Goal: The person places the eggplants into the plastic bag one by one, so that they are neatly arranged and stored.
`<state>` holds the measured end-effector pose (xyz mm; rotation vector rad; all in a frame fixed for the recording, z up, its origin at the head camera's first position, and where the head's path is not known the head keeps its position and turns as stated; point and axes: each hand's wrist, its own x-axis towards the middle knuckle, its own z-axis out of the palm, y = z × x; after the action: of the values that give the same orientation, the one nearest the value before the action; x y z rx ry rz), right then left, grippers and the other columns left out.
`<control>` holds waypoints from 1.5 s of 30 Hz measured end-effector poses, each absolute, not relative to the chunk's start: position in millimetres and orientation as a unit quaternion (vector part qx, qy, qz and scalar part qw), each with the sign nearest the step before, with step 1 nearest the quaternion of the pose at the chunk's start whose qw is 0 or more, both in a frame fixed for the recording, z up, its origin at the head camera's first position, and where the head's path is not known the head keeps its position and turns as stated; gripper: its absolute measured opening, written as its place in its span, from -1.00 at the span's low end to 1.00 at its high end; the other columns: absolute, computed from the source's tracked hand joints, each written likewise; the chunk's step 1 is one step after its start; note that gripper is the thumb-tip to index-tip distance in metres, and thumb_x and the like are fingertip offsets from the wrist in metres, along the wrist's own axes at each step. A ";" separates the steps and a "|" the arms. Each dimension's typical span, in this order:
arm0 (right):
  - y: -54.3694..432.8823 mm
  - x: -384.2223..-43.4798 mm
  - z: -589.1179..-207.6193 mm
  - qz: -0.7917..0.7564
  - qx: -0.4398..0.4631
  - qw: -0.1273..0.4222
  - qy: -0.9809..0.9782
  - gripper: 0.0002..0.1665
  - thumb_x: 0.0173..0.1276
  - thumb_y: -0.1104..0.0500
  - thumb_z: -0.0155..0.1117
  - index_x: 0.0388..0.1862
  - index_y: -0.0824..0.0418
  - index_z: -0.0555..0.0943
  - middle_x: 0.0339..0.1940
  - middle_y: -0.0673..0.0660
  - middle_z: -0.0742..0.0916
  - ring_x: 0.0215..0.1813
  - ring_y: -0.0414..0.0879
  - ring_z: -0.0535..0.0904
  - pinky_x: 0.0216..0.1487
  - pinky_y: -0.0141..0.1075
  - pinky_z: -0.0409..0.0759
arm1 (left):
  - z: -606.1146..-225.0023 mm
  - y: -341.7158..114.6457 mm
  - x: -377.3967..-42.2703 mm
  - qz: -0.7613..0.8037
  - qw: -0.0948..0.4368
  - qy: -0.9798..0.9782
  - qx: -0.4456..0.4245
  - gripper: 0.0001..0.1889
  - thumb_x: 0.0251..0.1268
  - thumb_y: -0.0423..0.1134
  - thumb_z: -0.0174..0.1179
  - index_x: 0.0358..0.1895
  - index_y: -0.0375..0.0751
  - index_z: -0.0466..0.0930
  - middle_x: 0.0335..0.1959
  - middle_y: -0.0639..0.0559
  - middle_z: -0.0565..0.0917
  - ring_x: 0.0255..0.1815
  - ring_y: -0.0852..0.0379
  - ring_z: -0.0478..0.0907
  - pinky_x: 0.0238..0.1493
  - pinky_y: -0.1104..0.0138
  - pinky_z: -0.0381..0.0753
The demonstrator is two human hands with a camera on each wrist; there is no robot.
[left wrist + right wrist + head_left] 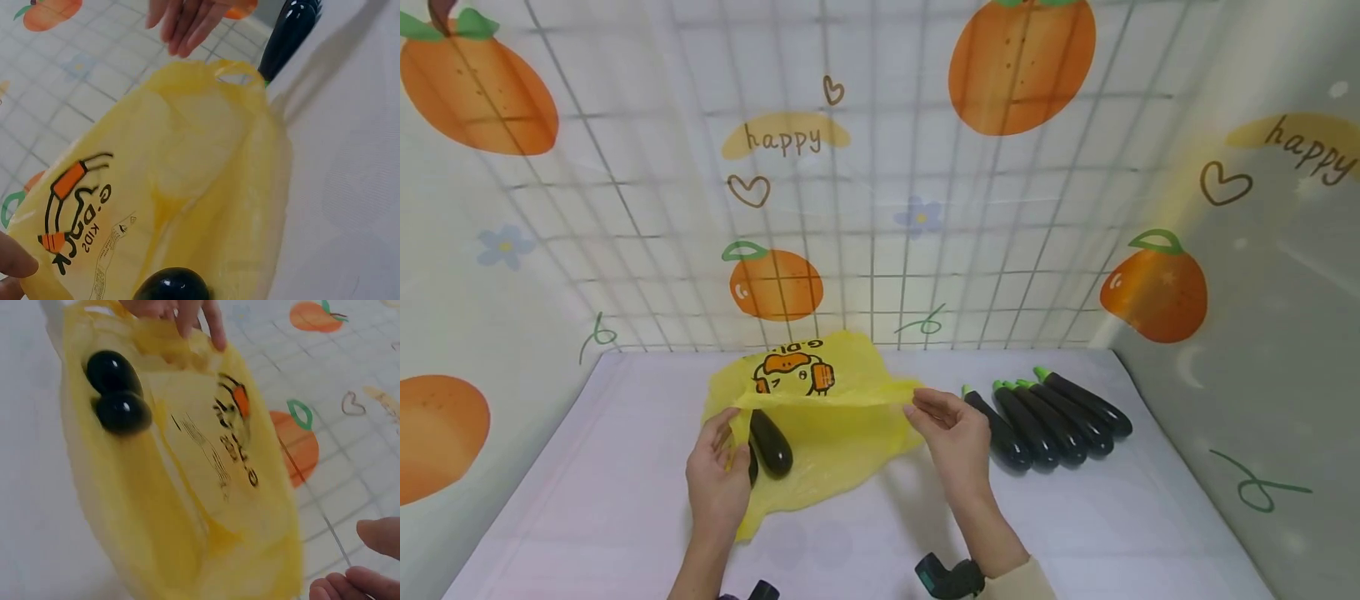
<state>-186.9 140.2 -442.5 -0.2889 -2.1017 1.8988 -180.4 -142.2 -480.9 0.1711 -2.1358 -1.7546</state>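
Observation:
A yellow plastic bag (842, 450) with a printed duck lies on the table, its mouth spread toward me. Inside it, at the left, are two dark eggplants (772, 446), whose rounded ends show side by side in the right wrist view (123, 412). My left hand (718, 475) pinches the bag's left edge between thumb and fingers. At the bag's right corner is my right hand (958, 442); both wrist views show its fingers extended and just off the plastic, with nothing between thumb and fingers.
Several eggplants (1048, 425) with green stem ends lie in a slanted row on the white table (820, 558), right of my right hand. Behind the table stands a wire grid (872, 283) covered by a sheet printed with oranges. Similar sheets hang at both sides.

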 end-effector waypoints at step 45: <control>254.6 -201.7 -492.5 0.462 -0.200 0.101 -0.858 -0.39 0.27 0.33 0.55 0.29 0.45 0.61 0.24 0.46 0.68 0.28 0.35 0.63 0.24 0.12 0.66 | -473.2 -132.8 -188.7 -0.600 0.191 -0.769 0.112 -0.50 0.38 -0.64 0.04 0.34 -0.29 0.57 0.43 -0.29 0.53 0.46 -0.24 0.43 0.44 -0.09 0.47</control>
<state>-201.7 254.6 -492.5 -0.5903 -2.5338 1.3656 -188.7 -132.8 -473.2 0.3151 -2.1586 -1.6858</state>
